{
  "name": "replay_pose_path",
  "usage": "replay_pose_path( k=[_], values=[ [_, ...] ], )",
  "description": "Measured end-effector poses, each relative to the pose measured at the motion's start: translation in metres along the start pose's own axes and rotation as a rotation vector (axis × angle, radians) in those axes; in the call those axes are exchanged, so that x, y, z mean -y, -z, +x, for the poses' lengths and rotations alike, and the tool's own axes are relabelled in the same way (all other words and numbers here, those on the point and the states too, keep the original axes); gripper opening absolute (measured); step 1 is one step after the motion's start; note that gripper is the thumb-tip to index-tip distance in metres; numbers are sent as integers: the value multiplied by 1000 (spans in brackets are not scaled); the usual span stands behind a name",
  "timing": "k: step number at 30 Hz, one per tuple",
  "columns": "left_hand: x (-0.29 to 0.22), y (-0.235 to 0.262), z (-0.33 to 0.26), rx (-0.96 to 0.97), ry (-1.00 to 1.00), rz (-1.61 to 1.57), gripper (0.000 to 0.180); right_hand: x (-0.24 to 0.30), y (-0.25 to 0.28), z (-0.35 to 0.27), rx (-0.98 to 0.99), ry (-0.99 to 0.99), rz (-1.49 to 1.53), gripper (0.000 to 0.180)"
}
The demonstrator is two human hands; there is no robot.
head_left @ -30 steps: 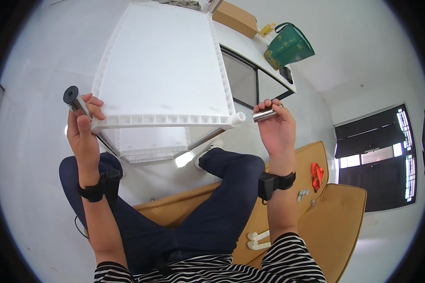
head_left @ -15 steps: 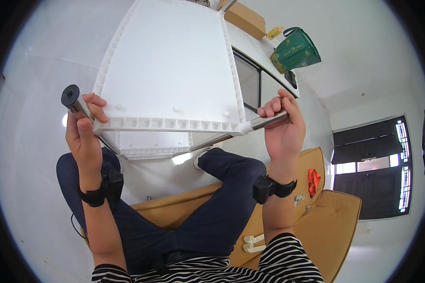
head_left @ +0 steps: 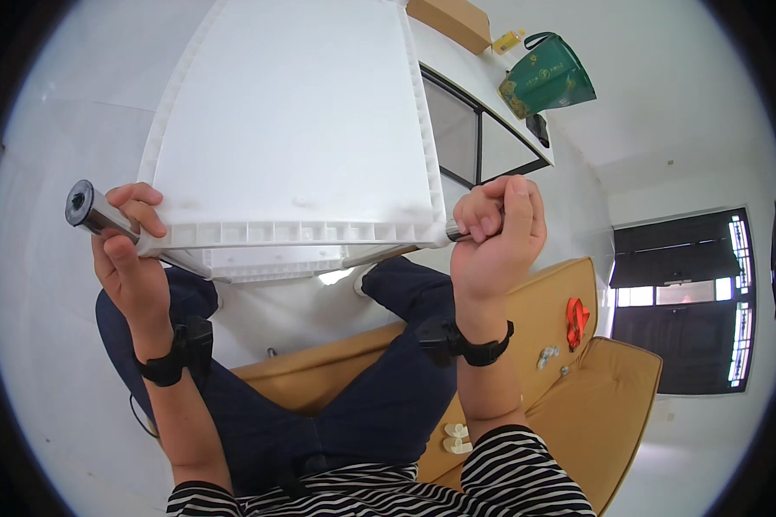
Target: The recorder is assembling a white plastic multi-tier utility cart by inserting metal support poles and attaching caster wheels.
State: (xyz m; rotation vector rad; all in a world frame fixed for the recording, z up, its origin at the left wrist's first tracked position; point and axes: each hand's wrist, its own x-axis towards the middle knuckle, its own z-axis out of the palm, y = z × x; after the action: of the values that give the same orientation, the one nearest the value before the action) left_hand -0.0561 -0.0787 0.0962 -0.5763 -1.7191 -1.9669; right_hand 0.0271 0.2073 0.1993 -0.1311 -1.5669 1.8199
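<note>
Gripping a shiny metal tube (head_left: 105, 215) with the left hand (head_left: 135, 280), right beside the left near corner of the big white shelf (head_left: 284, 121). Over to the right near corner: closed around a second metal tube (head_left: 455, 230) with the right hand (head_left: 497, 254), only a short silver length in sight between fist and corner. Impossible to tell how deep in the corner, with those fingers in the way.

On to the feel of it! Stiff stuff throughout, by the look of it: moulded plastic, ribbed along the near edge of the shelf, probably light for its breadth, so awkward more than heavy. Smooth, polished metal on the tubes, likely hollow, rigid, and slippery under a damp palm. Best held in a full wrap around the shaft, clear of the black end cap (head_left: 80, 202); for the shelf, best taken at the thick corners rather than by the thin panel. Hard to break, probably, but easy to scuff.

And the lettering? None to be seen on the shelf or tubes. Pale print on the green bag (head_left: 550, 79), over on the white table (head_left: 470, 77), too small to read with confidence. Nothing legible on the yellow bottle (head_left: 508, 41) either.
</note>
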Motion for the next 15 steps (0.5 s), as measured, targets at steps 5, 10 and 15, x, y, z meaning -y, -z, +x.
replay_pose_path(
  k=[5,10,15],
  values=[
    [2,-2,-4,-52,26,0,66,-6,-2,-4,-38,73,-118,26],
    [11,7,-9,-7,31,-46,59,-11,-3,-3,-123,92,-102,21],
    [13,-1,-8,-34,91,-8,60,-15,4,2,-156,26,-74,25]
  ],
)
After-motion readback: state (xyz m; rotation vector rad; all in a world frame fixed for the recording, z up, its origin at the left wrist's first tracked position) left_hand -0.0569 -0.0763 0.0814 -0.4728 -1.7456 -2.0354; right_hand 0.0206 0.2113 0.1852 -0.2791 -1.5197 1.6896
